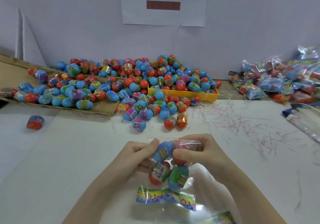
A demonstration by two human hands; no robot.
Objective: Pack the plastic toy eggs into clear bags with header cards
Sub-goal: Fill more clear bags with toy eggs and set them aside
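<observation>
paper sign (163,3) on wall: two large black characters are seen, tops cut off, the second read as 蛋, the first not surely read | below them a brown-red bar, no text | egg wrappers and header cards: print too blurred to be read

Packing wkshop, loose egg pile (138,85), bagged stock (280,80)

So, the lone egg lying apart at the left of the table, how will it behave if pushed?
The lone egg would probably roll, since its shape is rounded and nothing touches it. It likely feels light, being hollow-looking plastic. Its glossy wrap suggests it may slip in fingers.
</observation>
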